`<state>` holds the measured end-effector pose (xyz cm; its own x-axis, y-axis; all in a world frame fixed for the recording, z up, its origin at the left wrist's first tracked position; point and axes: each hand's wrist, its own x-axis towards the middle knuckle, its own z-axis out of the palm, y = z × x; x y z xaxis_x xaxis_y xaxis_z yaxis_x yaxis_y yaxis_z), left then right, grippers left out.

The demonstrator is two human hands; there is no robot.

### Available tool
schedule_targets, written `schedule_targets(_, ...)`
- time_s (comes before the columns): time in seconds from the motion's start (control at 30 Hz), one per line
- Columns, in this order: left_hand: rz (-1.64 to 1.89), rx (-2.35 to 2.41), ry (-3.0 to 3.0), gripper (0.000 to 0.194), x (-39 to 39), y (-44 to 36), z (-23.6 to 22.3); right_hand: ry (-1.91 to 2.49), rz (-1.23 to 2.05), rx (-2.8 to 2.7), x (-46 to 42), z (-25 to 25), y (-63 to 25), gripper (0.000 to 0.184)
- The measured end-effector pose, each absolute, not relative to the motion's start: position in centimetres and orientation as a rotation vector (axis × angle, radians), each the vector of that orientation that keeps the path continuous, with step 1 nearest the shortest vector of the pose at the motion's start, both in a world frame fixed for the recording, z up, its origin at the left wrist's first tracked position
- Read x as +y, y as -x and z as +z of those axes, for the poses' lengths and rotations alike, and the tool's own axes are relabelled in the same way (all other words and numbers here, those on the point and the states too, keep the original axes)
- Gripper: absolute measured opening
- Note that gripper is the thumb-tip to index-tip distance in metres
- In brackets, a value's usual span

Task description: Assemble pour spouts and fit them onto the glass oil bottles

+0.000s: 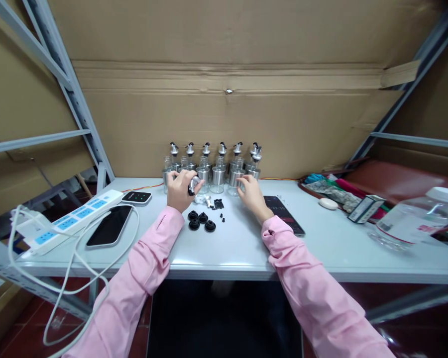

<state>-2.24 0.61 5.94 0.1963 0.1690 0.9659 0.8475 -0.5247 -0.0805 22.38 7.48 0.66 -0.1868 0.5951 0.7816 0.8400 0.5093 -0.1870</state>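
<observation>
My left hand is closed around a silver-and-black pourer top, held above the table in front of the bottles. My right hand has its thumb and forefinger apart at the right side of a glass bottle with a metal sleeve; whether they touch it I cannot tell. More such bottles stand in a front row, most without tops. Behind them is a row with pourer tops fitted. Black ribbed stoppers, small black parts and clear-white pieces lie between my hands.
On the left lie a phone, a small black device, a power strip and loose white cables. Another phone lies by my right wrist. Farther right are a white oval object, a small box and a water bottle. Cardboard backs the table.
</observation>
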Motion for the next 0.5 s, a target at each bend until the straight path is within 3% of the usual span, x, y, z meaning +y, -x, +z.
schedule_targets(0.2,-1.483,-1.122,1.85,0.024,1.2,2.8,5.7,1.113,-0.226,-1.984,8.1,-0.2,-22.1,0.034)
schedule_targets(0.5,-1.446,-2.032,2.215,0.026,3.3,3.9,4.5,1.028,0.169,-2.352,4.7,1.2,-17.2,0.028)
